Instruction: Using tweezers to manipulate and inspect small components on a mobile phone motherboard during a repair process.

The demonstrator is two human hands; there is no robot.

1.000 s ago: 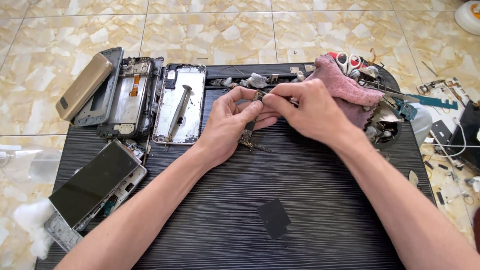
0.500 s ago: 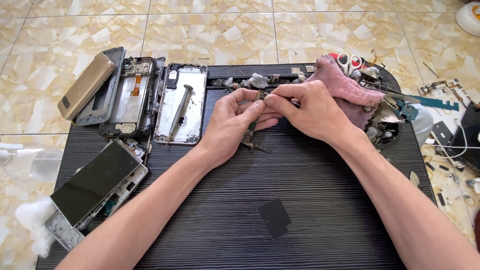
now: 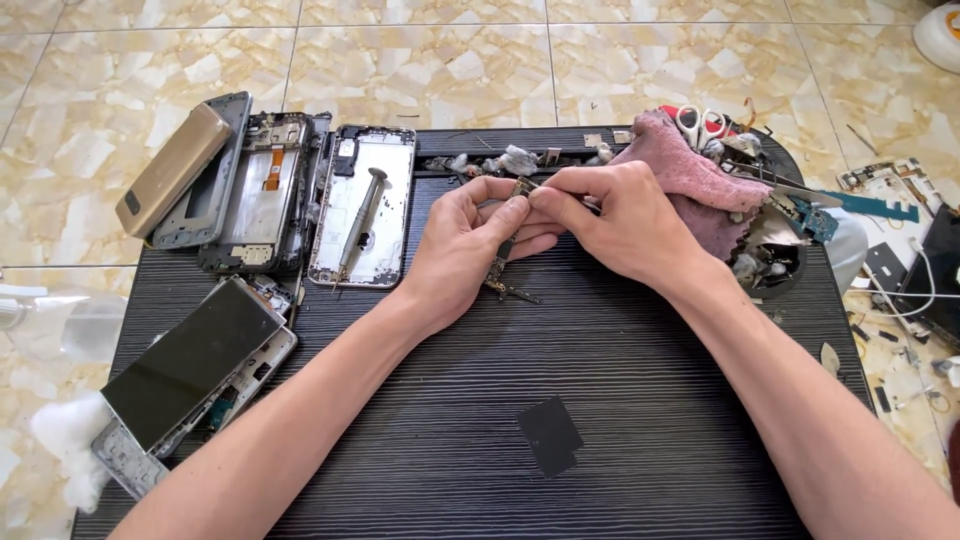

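A small, thin circuit board part with dark and brassy components (image 3: 503, 262) is held just above the black ribbed work mat (image 3: 620, 400), near its upper middle. The left hand (image 3: 470, 240) is closed around the part from below, thumb and forefinger pinched at its upper end. The right hand (image 3: 610, 225) is closed in a fine pinch against that same upper end, its fingertips touching those of the left; whether a slim tool is held in it cannot be told.

Judged from how things lie, the dismantling is well along. Several phones are already opened: a silver phone frame with a screwdriver lying in it (image 3: 362, 205), a darker gutted frame with an orange flex strip (image 3: 262, 190) just beside it, a gold back cover (image 3: 172, 168) at the mat's upper left, and a phone with a dark screen lifted off its body (image 3: 195, 360) at the lower left. The small part is free of any housing, but fine work on it appears unfinished.

A pink cloth (image 3: 690, 175) lies just beyond the right hand, with red-handled scissors (image 3: 700, 125) and loose scrap behind it. A small black square patch (image 3: 548, 435) lies on the mat nearer the person.

Against the earlier frames, little is changed: both hands are kept at the same spot, and the pinch has merely been tightened and shifted slightly.
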